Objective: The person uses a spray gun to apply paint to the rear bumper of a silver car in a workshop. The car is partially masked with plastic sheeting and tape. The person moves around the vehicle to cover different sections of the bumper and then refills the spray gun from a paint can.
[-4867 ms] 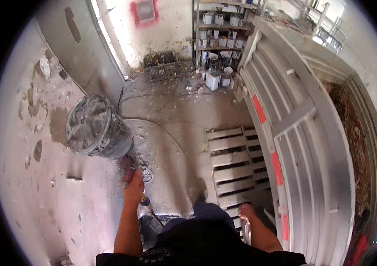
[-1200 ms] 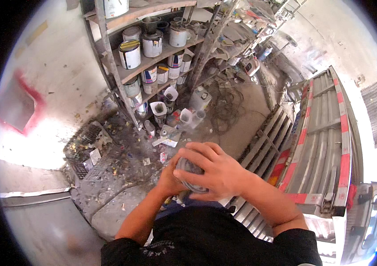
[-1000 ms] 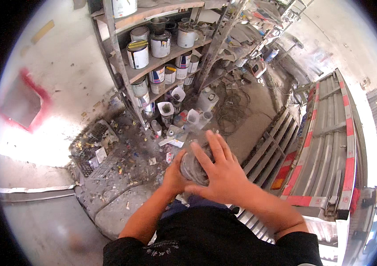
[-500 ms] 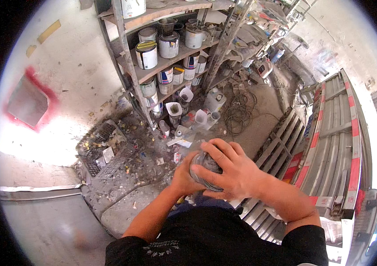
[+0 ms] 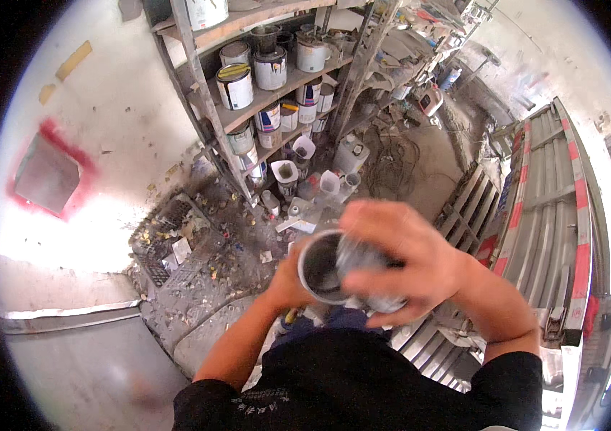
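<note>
Low in the middle, my left hand (image 5: 287, 276) is closed round a cylindrical container (image 5: 320, 267) with a pale rim and a dark inside, its mouth showing. My right hand (image 5: 413, 255) grips a dusty grey, round lid (image 5: 359, 262), tilted at the right side of that mouth and partly over it; fingers and lid are blurred by motion. Much of the lid is hidden behind my right hand, and whether it still touches the rim I cannot tell.
A rusty shelf rack (image 5: 277, 93) holds several paint cans. Below lie plastic jugs (image 5: 352, 154), a coiled hose (image 5: 395, 165) and a debris-filled crate (image 5: 169, 244). At right are wooden slats (image 5: 467, 208) and a metal panel (image 5: 546, 215) with red-and-white strips. A metal sheet (image 5: 76, 359) lies lower left.
The lid has come off the top of the container and moved right with my right hand, uncovering the dark inside. Five seconds ago the view faced elsewhere, with my hands apart.
</note>
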Demonstrator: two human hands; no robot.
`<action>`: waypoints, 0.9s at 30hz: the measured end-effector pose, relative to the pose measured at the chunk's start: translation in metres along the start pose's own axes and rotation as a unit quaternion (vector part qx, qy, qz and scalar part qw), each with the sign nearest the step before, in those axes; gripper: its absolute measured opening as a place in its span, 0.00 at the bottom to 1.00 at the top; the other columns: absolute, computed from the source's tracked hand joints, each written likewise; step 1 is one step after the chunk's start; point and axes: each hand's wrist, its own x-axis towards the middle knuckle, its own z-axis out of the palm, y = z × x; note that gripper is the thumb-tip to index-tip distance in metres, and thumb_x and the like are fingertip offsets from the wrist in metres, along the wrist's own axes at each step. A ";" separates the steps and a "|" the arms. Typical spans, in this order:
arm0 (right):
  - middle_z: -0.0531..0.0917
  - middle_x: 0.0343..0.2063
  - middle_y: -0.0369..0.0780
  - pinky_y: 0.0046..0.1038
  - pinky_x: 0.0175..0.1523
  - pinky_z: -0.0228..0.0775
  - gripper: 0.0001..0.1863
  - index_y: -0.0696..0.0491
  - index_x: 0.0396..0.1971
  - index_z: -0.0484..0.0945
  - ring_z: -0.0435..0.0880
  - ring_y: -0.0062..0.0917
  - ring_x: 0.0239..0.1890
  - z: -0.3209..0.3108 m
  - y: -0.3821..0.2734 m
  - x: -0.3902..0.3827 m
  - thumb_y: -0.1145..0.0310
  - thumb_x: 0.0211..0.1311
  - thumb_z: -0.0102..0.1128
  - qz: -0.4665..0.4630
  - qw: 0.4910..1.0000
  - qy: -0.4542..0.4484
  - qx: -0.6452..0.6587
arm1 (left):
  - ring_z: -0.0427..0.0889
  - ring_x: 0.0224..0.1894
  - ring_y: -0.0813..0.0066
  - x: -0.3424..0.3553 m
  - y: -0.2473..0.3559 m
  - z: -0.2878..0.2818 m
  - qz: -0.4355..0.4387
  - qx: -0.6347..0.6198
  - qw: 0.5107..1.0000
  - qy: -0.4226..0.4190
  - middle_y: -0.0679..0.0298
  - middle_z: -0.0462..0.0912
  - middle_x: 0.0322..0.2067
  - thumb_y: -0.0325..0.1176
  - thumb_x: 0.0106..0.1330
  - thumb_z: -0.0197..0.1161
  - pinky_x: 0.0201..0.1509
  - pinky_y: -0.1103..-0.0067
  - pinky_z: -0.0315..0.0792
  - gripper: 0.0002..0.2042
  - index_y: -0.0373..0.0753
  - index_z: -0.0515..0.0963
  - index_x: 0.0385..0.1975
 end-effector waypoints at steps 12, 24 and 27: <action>0.68 0.57 0.51 0.47 0.53 0.71 0.39 0.50 0.62 0.60 0.69 0.44 0.59 0.124 0.003 -0.112 0.40 0.56 0.55 0.394 0.524 0.394 0.645 | 0.70 0.58 0.67 -0.010 -0.019 -0.029 0.005 0.103 0.988 0.114 0.56 0.69 0.56 0.37 0.28 0.83 0.62 0.72 0.63 0.54 0.35 0.57 0.60; 0.78 0.50 0.44 0.45 0.58 0.67 0.24 0.57 0.50 0.73 0.77 0.38 0.52 0.195 0.022 -0.246 0.54 0.63 0.47 0.494 0.270 0.501 0.657 | 0.78 0.49 0.71 0.011 -0.066 -0.025 -0.131 0.128 0.971 0.154 0.61 0.80 0.46 0.36 0.38 0.80 0.56 0.73 0.68 0.32 0.35 0.75 0.46; 0.80 0.46 0.45 0.41 0.59 0.66 0.23 0.57 0.47 0.75 0.77 0.37 0.50 0.229 0.042 -0.297 0.55 0.63 0.44 0.550 0.198 0.506 0.634 | 0.76 0.52 0.65 0.027 -0.095 -0.018 -0.170 0.109 0.968 0.148 0.57 0.76 0.49 0.37 0.32 0.82 0.58 0.72 0.68 0.44 0.33 0.65 0.53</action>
